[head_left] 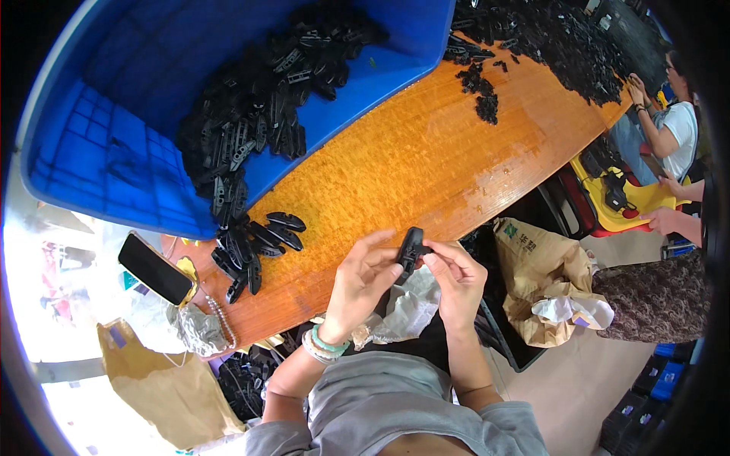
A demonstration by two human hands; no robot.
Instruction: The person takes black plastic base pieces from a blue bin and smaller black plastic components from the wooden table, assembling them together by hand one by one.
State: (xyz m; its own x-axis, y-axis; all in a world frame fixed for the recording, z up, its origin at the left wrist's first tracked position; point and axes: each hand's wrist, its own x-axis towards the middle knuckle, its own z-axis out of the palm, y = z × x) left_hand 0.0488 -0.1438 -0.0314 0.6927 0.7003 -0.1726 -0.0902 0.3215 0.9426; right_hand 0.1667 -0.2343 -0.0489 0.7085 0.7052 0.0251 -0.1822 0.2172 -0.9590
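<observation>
A small, elongated black plastic part (411, 252) is held upright between my two hands, just over the table's near edge. My left hand (360, 280) grips its left side between thumb and fingers. At its upper right side, my right hand (458, 283) pinches it with thumb and forefinger; whether a smaller piece sits in that pinch I cannot make out. To the left on the table lies a loose group of similar black parts (242, 262). They lie by the mouth of a tipped blue bin (99, 144), which holds a heap of such parts (285, 72).
The wooden table (380, 167) carries a big pile of black pieces (563, 45) at the far right. A phone (156, 267) and beaded string (222, 323) lie left. Paper bags (544, 266) stand right of me. Other people sit or reach at the right, beside a yellow tray (608, 199).
</observation>
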